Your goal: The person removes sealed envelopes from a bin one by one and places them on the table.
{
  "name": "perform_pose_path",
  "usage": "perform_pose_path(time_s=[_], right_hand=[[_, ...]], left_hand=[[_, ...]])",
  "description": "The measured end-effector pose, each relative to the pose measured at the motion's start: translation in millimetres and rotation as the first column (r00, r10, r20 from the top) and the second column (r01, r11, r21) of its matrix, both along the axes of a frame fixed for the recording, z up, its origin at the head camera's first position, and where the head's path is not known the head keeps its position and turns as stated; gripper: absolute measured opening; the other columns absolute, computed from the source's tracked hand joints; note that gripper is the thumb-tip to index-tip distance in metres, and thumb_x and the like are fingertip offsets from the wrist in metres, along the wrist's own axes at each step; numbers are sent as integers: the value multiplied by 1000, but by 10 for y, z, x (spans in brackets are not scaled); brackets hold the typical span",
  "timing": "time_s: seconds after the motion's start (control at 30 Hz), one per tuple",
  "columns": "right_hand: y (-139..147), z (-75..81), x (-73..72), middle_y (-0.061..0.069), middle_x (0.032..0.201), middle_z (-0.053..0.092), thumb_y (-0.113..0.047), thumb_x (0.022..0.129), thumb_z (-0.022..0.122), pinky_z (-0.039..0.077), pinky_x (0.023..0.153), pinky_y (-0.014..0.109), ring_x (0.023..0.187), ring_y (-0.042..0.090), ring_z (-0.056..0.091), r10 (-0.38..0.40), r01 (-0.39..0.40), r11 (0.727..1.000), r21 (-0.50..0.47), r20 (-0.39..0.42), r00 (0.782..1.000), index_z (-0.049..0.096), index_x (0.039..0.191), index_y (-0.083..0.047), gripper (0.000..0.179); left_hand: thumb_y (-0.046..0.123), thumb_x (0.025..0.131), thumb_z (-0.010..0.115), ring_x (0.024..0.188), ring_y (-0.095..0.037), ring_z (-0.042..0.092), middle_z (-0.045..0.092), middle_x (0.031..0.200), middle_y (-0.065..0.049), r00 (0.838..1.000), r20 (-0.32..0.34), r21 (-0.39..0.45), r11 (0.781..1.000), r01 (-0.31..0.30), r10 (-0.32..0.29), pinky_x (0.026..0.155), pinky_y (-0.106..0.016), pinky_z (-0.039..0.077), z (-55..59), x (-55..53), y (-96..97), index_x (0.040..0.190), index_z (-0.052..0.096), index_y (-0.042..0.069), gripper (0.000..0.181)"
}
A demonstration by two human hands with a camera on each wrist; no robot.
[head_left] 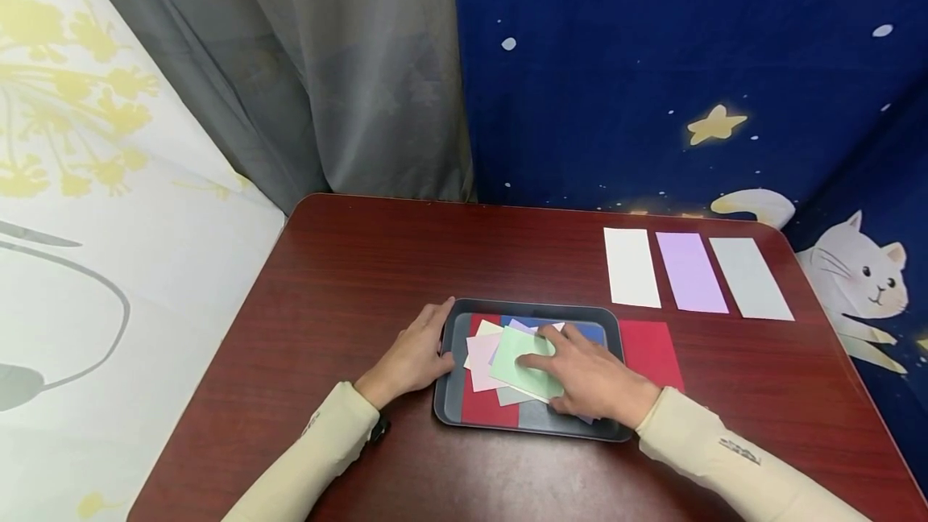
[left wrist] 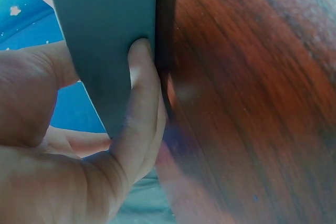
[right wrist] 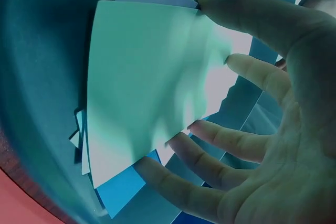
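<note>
My left hand (head_left: pixel 415 351) grips the left side of a dark grey tray (head_left: pixel 532 432); in the left wrist view its thumb and fingers clasp the tray wall (left wrist: pixel 105 40). Inside, a loose pile of paper pieces has a pale green paper (head_left: pixel 511 354) on top. Pink paper (head_left: pixel 479 362), cream paper (head_left: pixel 490 329) and a light grey piece (head_left: pixel 511 395) poke out beneath. My right hand (head_left: pixel 590 377) reaches over the pile with spread fingers. In the right wrist view the fingertips (right wrist: pixel 236 62) touch the green paper (right wrist: pixel 142 77) along its edges.
Red paper (head_left: pixel 489 411) and blue paper (head_left: pixel 594 333) lie under the pile in the tray. Another red sheet (head_left: pixel 652 353) lies right of the tray. Farther back are white (head_left: pixel 632 268), lavender (head_left: pixel 692 272) and grey (head_left: pixel 751 278) paper strips in a row on the wooden table (head_left: pixel 362 264).
</note>
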State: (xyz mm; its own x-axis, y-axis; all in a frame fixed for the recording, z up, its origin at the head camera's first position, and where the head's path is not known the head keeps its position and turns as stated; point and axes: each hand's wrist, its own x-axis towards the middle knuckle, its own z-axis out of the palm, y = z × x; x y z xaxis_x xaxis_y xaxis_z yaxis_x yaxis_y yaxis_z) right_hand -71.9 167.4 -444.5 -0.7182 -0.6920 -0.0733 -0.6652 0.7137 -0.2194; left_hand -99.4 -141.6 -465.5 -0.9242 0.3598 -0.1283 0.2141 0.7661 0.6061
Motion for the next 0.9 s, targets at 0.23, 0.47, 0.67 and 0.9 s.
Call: perform_pose_path(time_s=[0.23,0.47,0.67,0.9], right_hand=[[14,19,-5,18,145,57,-23,78,101,61,78,49,116,36,57,-23,23,1000,-5,31,999,74,144,-26,71],[29,16,0,16,143,59,-25,78,101,59,79,49,116,35,57,-14,15,1000,-6,21,1000,73,144,-27,72],[36,-2,6,15,143,59,-23,77,100,59,75,47,114,34,57,2,-3,1000,-22,-6,1000,73,144,-26,72],[58,5,8,14,139,61,-25,77,100,60,75,46,114,33,57,9,-10,1000,-21,-49,999,72,144,-26,73]], left_hand=[[4,93,80,76,-9,56,52,154,-17,1000,-17,2,1000,11,-11,72,-36,52,8,-9,5,171,33,0,91],[3,94,79,74,-8,55,52,154,-17,1000,-11,2,1000,10,-10,70,-35,51,7,-7,4,171,32,0,91],[2,94,79,73,-7,55,51,155,-17,1000,-12,-1,1000,9,-9,69,-35,51,-6,-6,2,172,32,1,91],[4,94,80,73,-9,55,51,156,-17,1000,-6,-10,1000,1,-2,72,-37,51,-13,-6,10,172,31,2,92]])
